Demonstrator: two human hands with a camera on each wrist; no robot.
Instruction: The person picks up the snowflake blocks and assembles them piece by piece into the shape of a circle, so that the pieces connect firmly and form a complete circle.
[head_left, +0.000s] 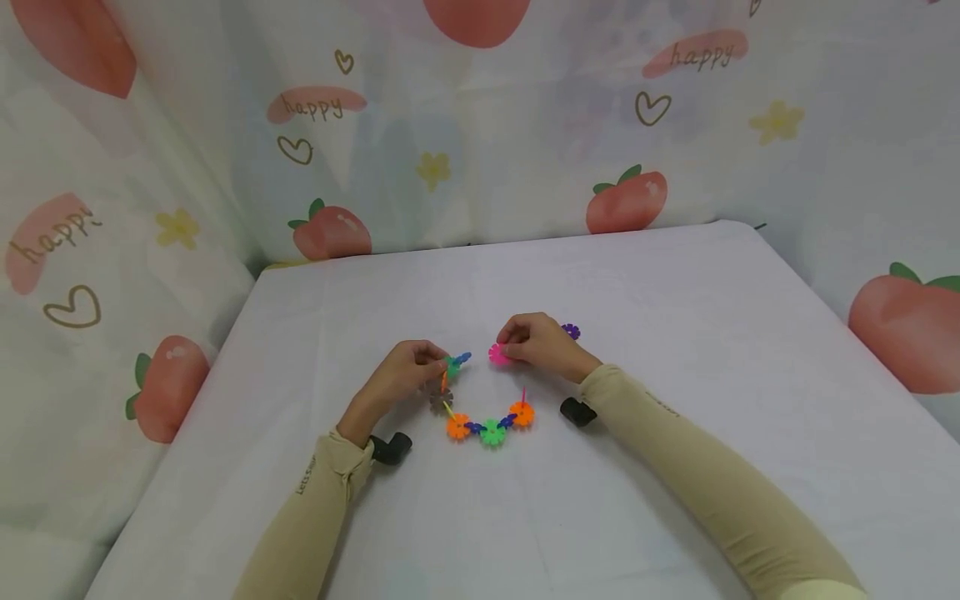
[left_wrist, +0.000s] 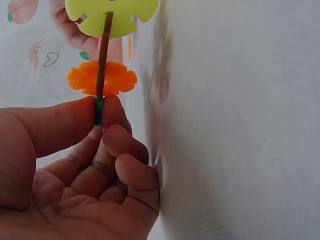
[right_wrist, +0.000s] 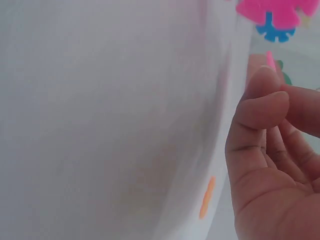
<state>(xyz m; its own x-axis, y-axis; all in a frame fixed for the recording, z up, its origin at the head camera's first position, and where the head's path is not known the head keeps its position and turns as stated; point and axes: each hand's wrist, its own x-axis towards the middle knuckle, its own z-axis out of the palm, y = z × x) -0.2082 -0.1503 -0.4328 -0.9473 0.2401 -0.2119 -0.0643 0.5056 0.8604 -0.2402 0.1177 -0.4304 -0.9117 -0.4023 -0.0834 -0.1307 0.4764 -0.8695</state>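
Note:
My left hand (head_left: 405,367) pinches a green notched disc (head_left: 453,367) between thumb and fingertips, at one end of a chain of coloured discs. A blue disc (head_left: 463,357) sticks out from it towards the right hand. In the left wrist view the green disc (left_wrist: 98,113) shows edge-on, with an orange disc (left_wrist: 112,75), a brown disc (left_wrist: 103,55) and a yellow disc (left_wrist: 115,22) beyond. My right hand (head_left: 546,343) pinches a separate pink disc (head_left: 498,355), a short gap from the blue one. In the right wrist view fingers mostly hide that pink disc (right_wrist: 270,60).
The chain curves across the white table (head_left: 675,292) through an orange disc (head_left: 458,427), a light green disc (head_left: 492,433) and another orange disc (head_left: 522,415), ending in an upright pink disc (head_left: 523,395). A purple disc (head_left: 572,332) lies behind the right hand. Black wrist cameras (head_left: 392,449) sit near both wrists.

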